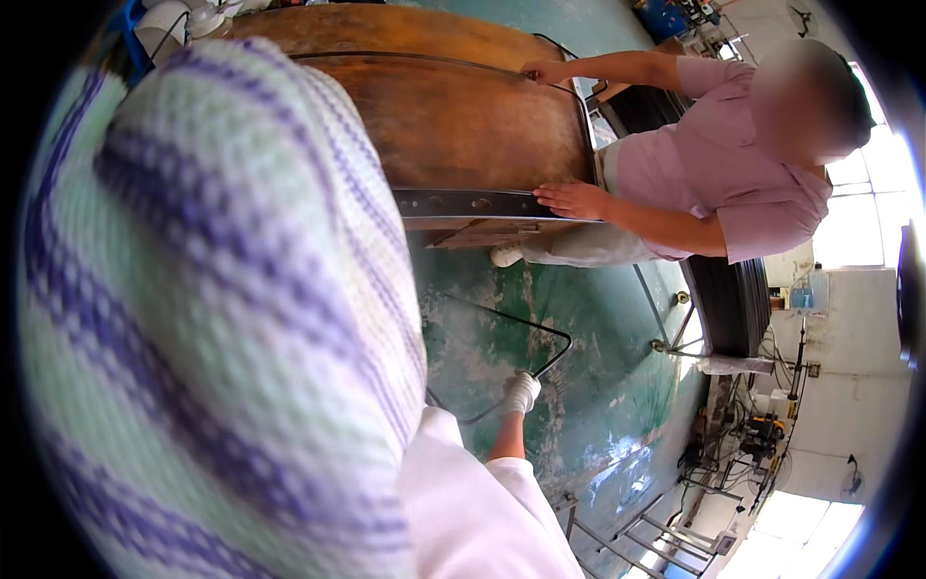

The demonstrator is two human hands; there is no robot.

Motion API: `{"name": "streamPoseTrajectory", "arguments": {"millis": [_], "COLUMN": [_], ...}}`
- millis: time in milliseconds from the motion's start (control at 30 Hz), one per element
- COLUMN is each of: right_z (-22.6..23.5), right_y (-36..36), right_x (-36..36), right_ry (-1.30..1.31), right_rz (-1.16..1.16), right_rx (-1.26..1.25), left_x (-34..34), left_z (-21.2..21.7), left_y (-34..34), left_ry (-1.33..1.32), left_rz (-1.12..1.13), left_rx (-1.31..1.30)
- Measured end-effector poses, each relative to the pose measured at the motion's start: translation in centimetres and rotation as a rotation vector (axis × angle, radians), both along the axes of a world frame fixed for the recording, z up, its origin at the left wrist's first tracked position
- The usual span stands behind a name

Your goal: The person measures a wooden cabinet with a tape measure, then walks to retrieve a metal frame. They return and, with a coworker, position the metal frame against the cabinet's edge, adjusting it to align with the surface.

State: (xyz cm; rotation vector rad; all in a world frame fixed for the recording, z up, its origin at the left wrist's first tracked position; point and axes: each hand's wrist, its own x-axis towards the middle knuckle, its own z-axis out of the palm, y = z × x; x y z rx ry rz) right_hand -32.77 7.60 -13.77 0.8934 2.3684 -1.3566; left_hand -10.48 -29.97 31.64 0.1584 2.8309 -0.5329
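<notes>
My right hand (521,392), in a whitish knit glove, is closed round a thin black bent rod (554,361) held above the green floor. One corner of the rod bends beyond my fingers, and another part curves back toward my pale pink sleeve (482,511). Knit fabric (231,289), pale with purple stripes, fills the left side very close up. It may be a glove on my left hand, but no fingers can be made out, and it hides whatever lies behind it.
Across a large brown board (463,125), a person in a pink shirt (675,183) grips a thin black rod (405,60) with one hand and rests the other on a black holed bar (473,204). Dark stacked sheets (728,299) stand on a wheeled rack; metal frames (666,540) lie lower right.
</notes>
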Motion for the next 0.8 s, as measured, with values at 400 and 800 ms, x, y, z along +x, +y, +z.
{"name": "streamPoseTrajectory", "arguments": {"millis": [400, 800], "right_z": [-1.1, -1.4], "right_y": [1.8, 1.1], "right_x": [0.2, -0.3], "right_ry": [0.080, 0.085], "right_rz": [-0.039, 0.009], "right_rx": [-0.153, -0.103], "left_x": [0.8, 9.8], "left_z": [-6.3, -30.3], "left_y": [-4.8, -8.2], "left_ry": [-0.297, -0.503], "left_rz": [0.305, 0.891], "left_rx": [0.453, 0.639]}}
